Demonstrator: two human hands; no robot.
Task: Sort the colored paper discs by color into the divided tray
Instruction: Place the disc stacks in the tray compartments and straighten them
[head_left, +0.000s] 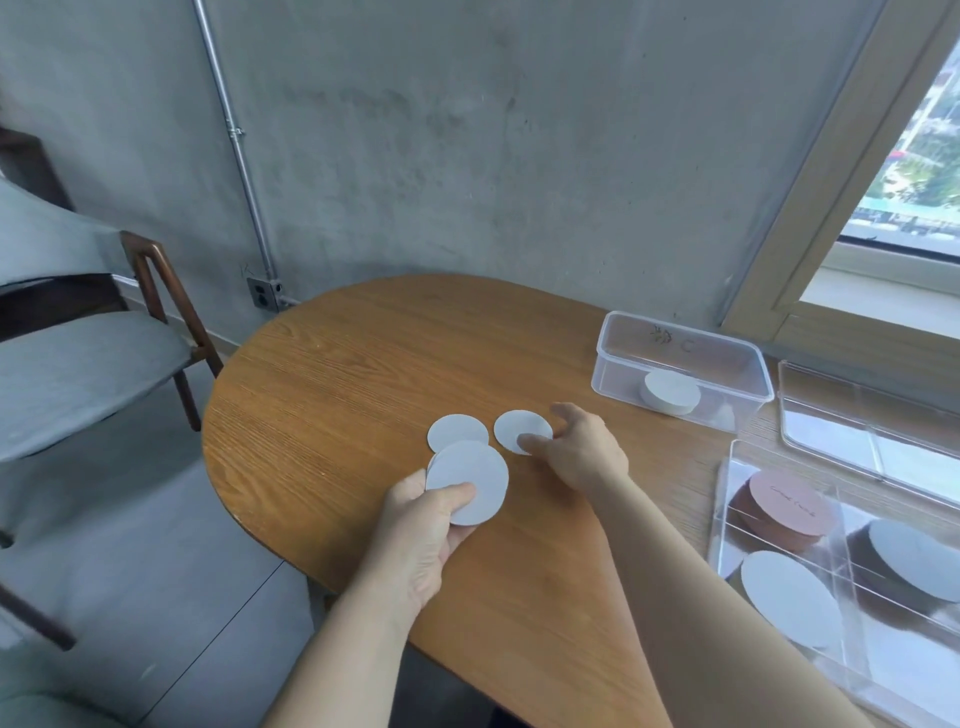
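A: Where is the next disc to be found?

B: A white disc (519, 428) is laid flat on the table (363, 374), at about ten o'clock from the right hand (582, 452) – the nearer hand. It is touched by the thumb tip, with the fingers loosely bent past its rim. No closed pinch is seen.

A: And the left hand (421, 525)?

B: A held white disc (470, 486) is gripped there between thumb and curled fingers (whether more are stacked beneath cannot be told). A second loose disc (456, 430) is seen at twelve o'clock from it.

A: Where would the discs be taken?

B: The divided tray (724, 499) is placed at four o'clock from the right hand – well apart. A round disc has no long axis, so only that direction need be judged.
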